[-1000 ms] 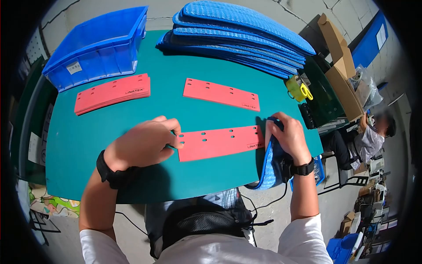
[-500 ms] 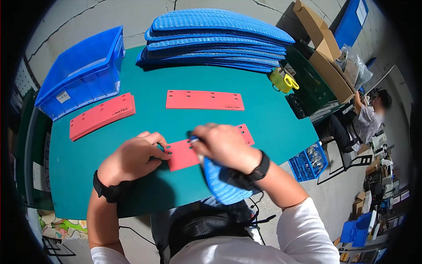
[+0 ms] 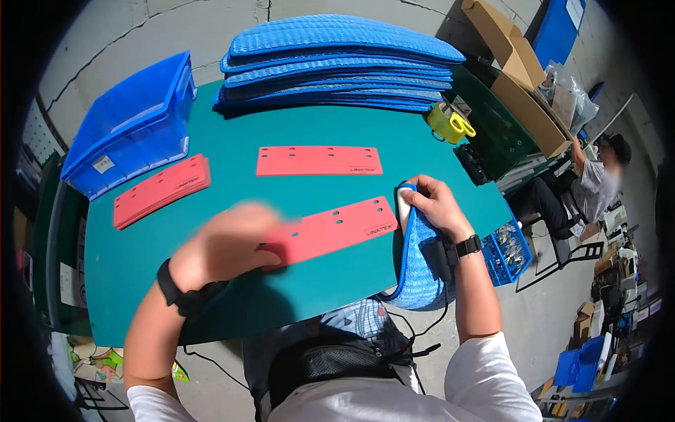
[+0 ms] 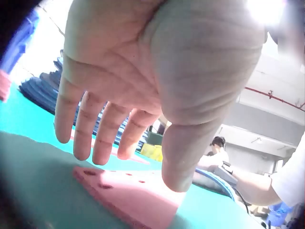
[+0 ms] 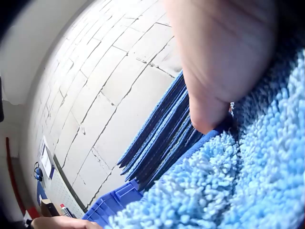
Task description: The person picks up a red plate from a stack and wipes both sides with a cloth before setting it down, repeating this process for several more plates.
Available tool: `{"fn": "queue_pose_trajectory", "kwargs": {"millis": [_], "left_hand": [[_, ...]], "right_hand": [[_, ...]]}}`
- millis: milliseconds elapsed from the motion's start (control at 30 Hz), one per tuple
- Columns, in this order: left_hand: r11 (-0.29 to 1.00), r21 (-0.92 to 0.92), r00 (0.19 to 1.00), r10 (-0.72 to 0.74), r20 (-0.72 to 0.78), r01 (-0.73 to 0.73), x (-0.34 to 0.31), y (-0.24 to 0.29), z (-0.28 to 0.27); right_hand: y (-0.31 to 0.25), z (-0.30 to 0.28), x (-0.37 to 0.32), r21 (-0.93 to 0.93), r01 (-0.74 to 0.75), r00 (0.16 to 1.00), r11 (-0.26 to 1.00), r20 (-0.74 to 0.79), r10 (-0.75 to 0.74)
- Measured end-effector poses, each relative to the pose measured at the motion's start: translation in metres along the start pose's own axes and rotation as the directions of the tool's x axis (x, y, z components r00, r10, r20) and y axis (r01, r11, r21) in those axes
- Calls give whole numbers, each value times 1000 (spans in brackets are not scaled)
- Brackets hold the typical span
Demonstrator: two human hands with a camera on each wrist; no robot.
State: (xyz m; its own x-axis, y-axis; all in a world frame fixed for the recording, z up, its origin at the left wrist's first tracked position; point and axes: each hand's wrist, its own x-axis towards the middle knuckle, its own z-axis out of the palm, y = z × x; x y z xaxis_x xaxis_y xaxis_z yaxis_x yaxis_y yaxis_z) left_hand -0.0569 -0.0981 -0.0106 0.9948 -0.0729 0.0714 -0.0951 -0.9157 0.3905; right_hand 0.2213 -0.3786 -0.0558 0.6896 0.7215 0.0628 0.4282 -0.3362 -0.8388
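My right hand (image 3: 441, 207) pinches a folded blue mop pad (image 3: 422, 264) by its top edge, beside the right end of a red LINATEX sheet (image 3: 327, 233). In the right wrist view, the thumb (image 5: 209, 112) presses the pad's edge and the fluffy blue pile fills the lower right. My left hand (image 3: 228, 235), blurred, hovers over the sheet's left end and covers part of it. The left wrist view shows that hand's fingers (image 4: 108, 136) extended and apart above the red sheet's holes, holding nothing.
A second red sheet (image 3: 316, 163) lies farther back. At left, a stack of red sheets (image 3: 163, 191) sits before a blue bin (image 3: 133, 155). Piled blue mop pads (image 3: 337, 42) stand at the back, with yellow-handled scissors (image 3: 460, 126) to their right. Another person (image 3: 598, 186) sits beyond.
The right hand swept the pad left across the red sheet, then back to its right end. The left hand has let go of the sheet's left end and lifted.
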Motion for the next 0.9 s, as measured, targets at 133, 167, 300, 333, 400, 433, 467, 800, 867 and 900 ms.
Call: {"fn": "queue_pose_trajectory", "kwargs": {"millis": [133,167,300,333,400,433,467,800,867,900], "left_hand": [[998,61,997,29,-73,-24,23,8,22],[998,64,997,2,-78,3,26,10,24],[980,-151,992,-129,4,128,36,23,4],[989,-113,975,-113,-192,92,37,22,7],[995,-71,923,-93,-373,72,36,23,9],[998,24,902,-38,-430,53,35,24,8],[992,120,876,22,-481,41,34,25,7],[992,102,995,70,67,-77,-2,26,5],[998,30,997,46,66,-48,-9,11,-4],[999,-18,996,40,85,-39,-14,2,-8]], "right_hand": [[0,0,0,49,-5,1000,999,-8,6],[1,0,0,50,-1,1000,999,-6,2],[3,0,-1,91,-16,1000,996,-7,17],[5,0,0,85,-17,1000,996,-9,18],[4,1,-1,128,-39,999,991,0,40],[4,1,-1,165,-54,999,985,5,54],[6,0,0,172,-51,998,984,38,45],[1,1,-1,190,-33,999,981,7,32],[2,1,-1,203,-38,999,978,7,37],[2,2,-1,218,-46,999,975,0,47]]}}
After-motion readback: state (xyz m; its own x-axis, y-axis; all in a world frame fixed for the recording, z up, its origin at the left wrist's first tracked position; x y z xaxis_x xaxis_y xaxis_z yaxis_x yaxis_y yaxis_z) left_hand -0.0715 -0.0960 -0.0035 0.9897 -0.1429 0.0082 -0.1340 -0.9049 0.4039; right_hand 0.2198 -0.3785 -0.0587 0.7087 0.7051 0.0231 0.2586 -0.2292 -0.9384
